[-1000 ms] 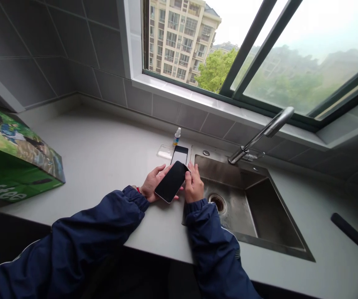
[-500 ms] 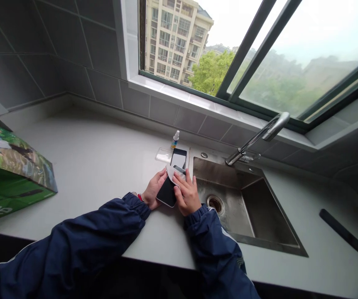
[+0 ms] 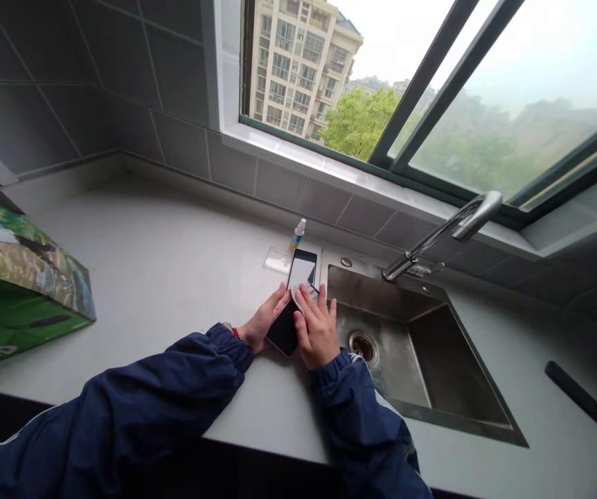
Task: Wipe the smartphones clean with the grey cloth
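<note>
My left hand [image 3: 263,320] grips a dark-screened smartphone [image 3: 284,331] along its left edge, above the counter. On the phone's upper part my right hand [image 3: 318,326] presses a pale cleaning cloth [image 3: 303,294], fingers over it; the cloth is partly hidden beneath them. Just beyond lies a second phone [image 3: 303,266] with a bright reflection on its screen. To its left is a clear phone case [image 3: 278,260]. A small white spray bottle [image 3: 298,234] with a coloured label stands behind them.
A steel sink [image 3: 428,414] is set into the counter [image 3: 137,277] right of my hands, with a chrome faucet [image 3: 441,235] behind it. A green printed box [image 3: 28,284] stands at the left. A black handle [image 3: 584,400] lies at the far right, below the window.
My right hand still presses the cloth on the phone, with its fingers slightly more upright. The whole view has shifted a little; the other objects stay in place.
</note>
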Demonstrator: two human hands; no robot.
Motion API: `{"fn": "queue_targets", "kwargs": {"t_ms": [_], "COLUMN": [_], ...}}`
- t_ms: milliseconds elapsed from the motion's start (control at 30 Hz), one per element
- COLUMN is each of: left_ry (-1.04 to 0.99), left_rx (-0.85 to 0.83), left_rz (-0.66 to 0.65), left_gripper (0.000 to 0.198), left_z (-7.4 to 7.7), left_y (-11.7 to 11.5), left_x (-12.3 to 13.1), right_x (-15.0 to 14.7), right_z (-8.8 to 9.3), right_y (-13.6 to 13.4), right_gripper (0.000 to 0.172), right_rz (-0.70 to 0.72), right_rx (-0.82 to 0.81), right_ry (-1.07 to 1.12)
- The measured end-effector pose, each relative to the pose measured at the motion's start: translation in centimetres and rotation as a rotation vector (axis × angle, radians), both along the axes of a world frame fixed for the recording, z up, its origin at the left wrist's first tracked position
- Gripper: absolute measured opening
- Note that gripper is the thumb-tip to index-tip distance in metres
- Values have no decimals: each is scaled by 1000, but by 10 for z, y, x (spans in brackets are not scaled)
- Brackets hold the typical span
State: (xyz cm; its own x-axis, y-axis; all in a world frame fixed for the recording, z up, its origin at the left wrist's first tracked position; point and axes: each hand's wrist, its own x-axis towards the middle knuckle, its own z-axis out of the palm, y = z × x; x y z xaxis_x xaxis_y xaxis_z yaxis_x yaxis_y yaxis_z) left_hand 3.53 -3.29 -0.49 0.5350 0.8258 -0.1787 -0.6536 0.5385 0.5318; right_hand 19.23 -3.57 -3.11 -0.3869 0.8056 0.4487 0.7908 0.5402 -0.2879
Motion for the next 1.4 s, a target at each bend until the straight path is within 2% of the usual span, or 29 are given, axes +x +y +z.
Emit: {"fn": "queue_targets", "kwargs": {"t_ms": [100, 200, 267, 367, 467, 533, 667, 733, 833, 1000, 1067, 1133, 1300, 1400], "left_ry": [42, 25, -20, -85, -82, -53, -10, -18, -19, -135, -189, -206, -161, -161], "left_rx": [21, 4, -30, -79, -100, -87, -29, -2, -22, -59, -66, -70, -27, -30], "left_rz": [-79, -111, -76, 36, 67, 30, -208, -275, -223, 28, 33, -19, -168, -180], "left_gripper": [73, 73, 71, 73, 77, 76, 76, 79, 80, 78, 80, 80, 76, 78], "left_z": [-4, -6, -5, -4, -5, -6, -7, -7, -7, -6, -5, -4, -4, -4], "left_y": [2, 4, 6, 8, 9, 9, 7, 6, 7, 10, 10, 10, 9, 9], "left_x": [-3, -6, -5, -3, -3, -4, -8, -9, -8, -4, -4, -7, -13, -13], "right_x": [4, 10, 12, 10, 8, 11, 25, 30, 27, 12, 13, 17, 28, 28], "right_z": [1, 4, 8, 15, 20, 20, 15, 13, 14, 22, 23, 22, 14, 12], "right_y": [12, 17, 13, 0, -7, -4, 11, 15, 10, -6, -7, -3, 12, 12], "right_gripper": [47, 47, 47, 45, 42, 41, 45, 45, 46, 44, 42, 41, 43, 44], "right_rz": [-53, -15, 92, 364, 434, 376, 97, 10, 65, 320, 354, 304, 39, 60], "right_rx": [6, 10, 1, -11, -18, -7, 26, 32, 11, -78, -87, -67, -27, -42], "right_ry": [14, -2, -47, -128, -129, -111, -49, -24, -50, -111, -99, -75, 4, 22]}}
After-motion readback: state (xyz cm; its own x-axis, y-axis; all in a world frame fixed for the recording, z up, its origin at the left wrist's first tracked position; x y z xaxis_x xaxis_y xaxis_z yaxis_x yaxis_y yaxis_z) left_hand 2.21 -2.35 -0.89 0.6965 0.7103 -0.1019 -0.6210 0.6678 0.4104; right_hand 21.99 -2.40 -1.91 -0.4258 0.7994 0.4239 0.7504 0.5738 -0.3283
